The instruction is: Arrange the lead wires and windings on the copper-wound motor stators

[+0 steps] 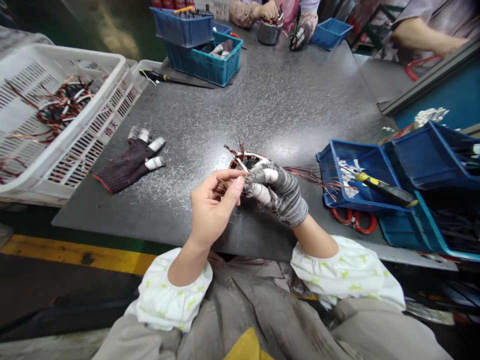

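Observation:
A motor stator (255, 159) wound with copper wire and white sleeving lies on the dark table, partly covered by my hands. My bare left hand (213, 200) is closed in a pinch at its near side, with thin copper wires showing between the fingers. Meeting it fingertip to fingertip is my right hand (279, 192), in a grey glove with white-taped fingers, closed on the wires there. Exactly which strands each hand grips is hidden. Loose copper wires (307, 173) trail rightward from behind my right hand to a blue bin (390, 172).
A dark glove (127, 162) lies at left, beside a white crate (122, 75) of wound coils. A black-and-yellow tool (165, 77) and teal bin (232, 65) sit farther back. Red-handled scissors (354, 220) rest near a yellow-black cutter (386, 189). Co-workers' hands (268, 11) work across the table.

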`<action>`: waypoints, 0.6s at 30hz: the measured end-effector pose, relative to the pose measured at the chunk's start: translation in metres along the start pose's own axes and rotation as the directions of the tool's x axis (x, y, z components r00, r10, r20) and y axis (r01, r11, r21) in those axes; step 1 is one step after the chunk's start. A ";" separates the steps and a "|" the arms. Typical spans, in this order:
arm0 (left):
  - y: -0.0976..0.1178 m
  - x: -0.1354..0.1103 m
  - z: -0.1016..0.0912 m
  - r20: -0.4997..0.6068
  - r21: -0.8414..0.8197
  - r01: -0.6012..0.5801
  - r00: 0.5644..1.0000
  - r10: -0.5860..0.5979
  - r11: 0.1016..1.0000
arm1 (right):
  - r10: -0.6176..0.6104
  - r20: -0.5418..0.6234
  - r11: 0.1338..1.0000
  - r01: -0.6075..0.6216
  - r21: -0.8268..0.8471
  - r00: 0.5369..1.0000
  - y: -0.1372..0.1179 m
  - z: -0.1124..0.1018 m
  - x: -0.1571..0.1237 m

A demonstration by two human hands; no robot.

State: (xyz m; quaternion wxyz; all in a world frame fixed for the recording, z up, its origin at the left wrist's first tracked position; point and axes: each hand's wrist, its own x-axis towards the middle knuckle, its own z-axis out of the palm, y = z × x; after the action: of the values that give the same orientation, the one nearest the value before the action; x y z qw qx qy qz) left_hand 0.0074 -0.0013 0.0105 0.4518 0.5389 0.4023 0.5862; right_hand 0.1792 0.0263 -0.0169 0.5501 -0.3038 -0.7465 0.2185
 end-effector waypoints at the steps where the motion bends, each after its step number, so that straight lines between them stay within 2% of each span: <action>1: 0.001 0.000 0.000 -0.004 0.007 -0.004 1.000 0.004 1.000 | 0.003 -0.006 1.000 -0.003 -0.008 1.000 0.000 0.000 -0.001; 7: -0.002 0.000 0.001 -0.041 0.013 -0.024 0.999 0.025 1.000 | -0.035 -0.011 0.999 0.036 0.006 0.999 0.001 0.001 -0.003; 13: -0.005 -0.001 0.001 -0.047 0.014 -0.023 0.999 0.024 1.000 | -0.017 -0.001 1.000 0.017 -0.016 1.000 0.000 0.000 -0.002; 18: -0.001 0.000 0.002 -0.047 0.004 -0.042 0.998 0.042 0.999 | -0.085 -0.007 0.995 0.084 -0.050 0.996 -0.004 -0.001 0.000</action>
State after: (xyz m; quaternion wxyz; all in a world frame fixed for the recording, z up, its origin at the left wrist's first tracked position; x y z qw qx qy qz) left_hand 0.0094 -0.0011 0.0092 0.4291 0.5340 0.4022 0.6075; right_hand 0.1790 0.0238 -0.0142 0.5546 -0.2864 -0.7614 0.1753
